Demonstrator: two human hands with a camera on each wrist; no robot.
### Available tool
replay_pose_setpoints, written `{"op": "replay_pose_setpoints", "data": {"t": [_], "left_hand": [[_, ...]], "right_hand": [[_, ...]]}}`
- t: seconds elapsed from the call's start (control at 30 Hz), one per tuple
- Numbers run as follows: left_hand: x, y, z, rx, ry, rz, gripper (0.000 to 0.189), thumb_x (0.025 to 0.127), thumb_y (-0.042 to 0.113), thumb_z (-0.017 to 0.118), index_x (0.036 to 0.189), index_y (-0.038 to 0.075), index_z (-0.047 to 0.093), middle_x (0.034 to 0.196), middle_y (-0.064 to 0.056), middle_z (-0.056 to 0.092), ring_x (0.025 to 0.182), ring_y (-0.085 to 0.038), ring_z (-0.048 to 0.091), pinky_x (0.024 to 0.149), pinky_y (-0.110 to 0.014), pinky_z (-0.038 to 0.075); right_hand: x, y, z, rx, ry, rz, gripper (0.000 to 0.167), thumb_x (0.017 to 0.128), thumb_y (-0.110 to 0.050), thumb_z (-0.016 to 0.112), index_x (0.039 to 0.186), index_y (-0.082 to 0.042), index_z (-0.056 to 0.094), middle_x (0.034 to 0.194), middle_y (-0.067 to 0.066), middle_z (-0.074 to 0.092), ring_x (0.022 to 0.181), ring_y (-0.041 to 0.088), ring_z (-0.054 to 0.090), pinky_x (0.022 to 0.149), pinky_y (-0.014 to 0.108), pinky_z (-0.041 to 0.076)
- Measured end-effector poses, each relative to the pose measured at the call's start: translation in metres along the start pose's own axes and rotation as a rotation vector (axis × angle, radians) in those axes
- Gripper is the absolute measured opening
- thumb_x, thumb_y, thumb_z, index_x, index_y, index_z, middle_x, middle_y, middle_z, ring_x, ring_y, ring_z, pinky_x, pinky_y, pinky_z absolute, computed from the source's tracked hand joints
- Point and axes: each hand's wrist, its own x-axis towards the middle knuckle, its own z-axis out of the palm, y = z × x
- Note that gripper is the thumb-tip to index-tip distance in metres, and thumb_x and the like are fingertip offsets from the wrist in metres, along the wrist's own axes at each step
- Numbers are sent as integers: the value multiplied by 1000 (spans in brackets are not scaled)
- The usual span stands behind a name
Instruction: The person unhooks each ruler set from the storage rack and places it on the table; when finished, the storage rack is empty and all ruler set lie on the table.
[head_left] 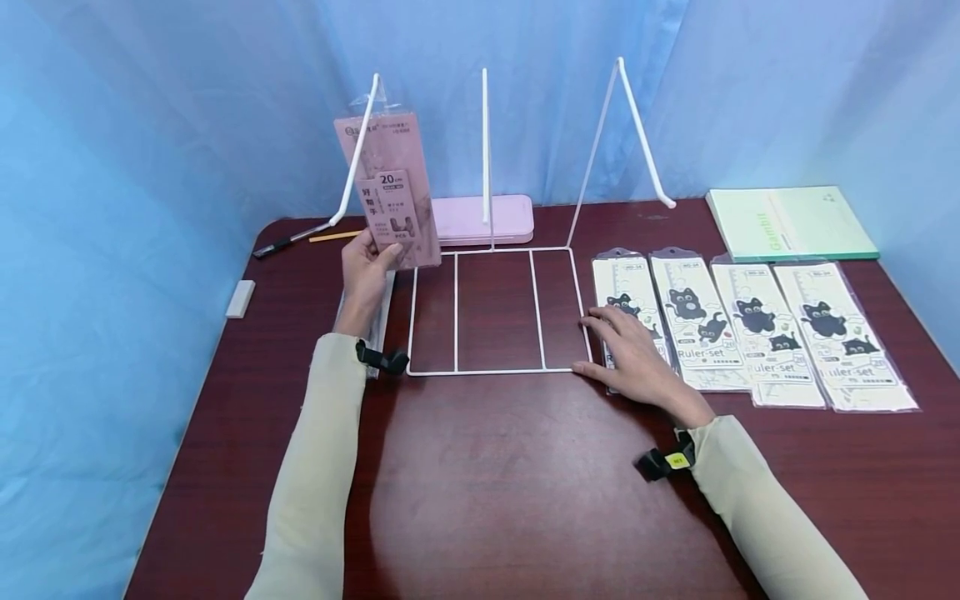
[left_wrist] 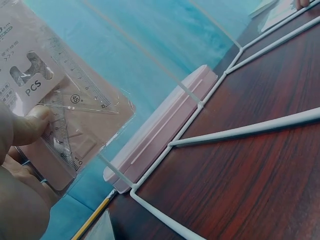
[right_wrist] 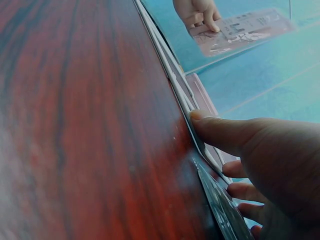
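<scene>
My left hand [head_left: 365, 271] pinches the lower edge of a pink packaged ruler set [head_left: 393, 200], its thumb on the front. Clear plastic covers the rulers, a triangle among them in the left wrist view. The package stands upright at the left hook [head_left: 354, 162] of a white wire rack [head_left: 498, 371]; the hook's arm crosses in front of its upper left. Whether its hole is on the hook I cannot tell. My right hand [head_left: 633, 354] touches the rack's front right corner with thumb and fingers extended, partly covering the nearest cat-print ruler set [head_left: 628, 275].
More cat-print ruler sets [head_left: 772, 321] lie at right, before a pale green notebook [head_left: 795, 221]. Behind the rack is a pink case [head_left: 510, 218]. A pen [head_left: 281, 243], a yellow pencil [head_left: 326, 237] and a white eraser [head_left: 240, 298] lie left. Two more hooks [head_left: 486, 150] project forward.
</scene>
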Motion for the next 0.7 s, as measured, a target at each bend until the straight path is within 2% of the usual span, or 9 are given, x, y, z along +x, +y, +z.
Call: {"op": "replay_pose_setpoints", "data": {"t": [0.1, 0.17, 0.33, 0.43, 0.7], "left_hand": [[-2, 0, -2, -7, -3, 17, 28, 94, -2, 63, 122, -6, 65, 97, 0, 73, 81, 2, 68, 71, -14, 55], [-4, 0, -3, -9, -5, 30, 28, 94, -3, 63, 122, -7, 64, 97, -1, 73, 81, 2, 68, 70, -14, 55], [-7, 1, -5, -10, -8, 58, 29, 94, -5, 62, 123, -8, 64, 112, -21, 73, 83, 1, 69, 73, -16, 56], [-10, 2, -5, -10, -17, 70, 29, 94, -5, 61, 123, -8, 63, 118, -27, 70, 85, 1, 69, 75, -16, 57], [-18, 2, -10, -28, -46, 87, 28, 95, -6, 60, 123, -8, 63, 109, -14, 72, 87, -2, 70, 77, -17, 58]], "right_hand": [[0, 0, 0, 4, -1, 1, 70, 88, -32, 76, 144, 1, 50, 151, 23, 42, 144, 44, 33, 117, 65, 24], [0, 0, 0, 4, 0, 0, 70, 88, -32, 76, 144, 1, 50, 151, 23, 42, 144, 44, 33, 117, 65, 24], [0, 2, 1, -1, 3, -5, 70, 88, -32, 76, 143, 0, 50, 150, 23, 43, 144, 44, 34, 116, 65, 25], [0, 2, 0, -2, 7, -9, 69, 87, -32, 76, 143, 1, 50, 150, 23, 43, 143, 44, 34, 116, 65, 25], [0, 1, 0, 4, 12, -13, 69, 87, -31, 77, 143, 1, 51, 149, 24, 44, 143, 44, 35, 116, 65, 26]]}}
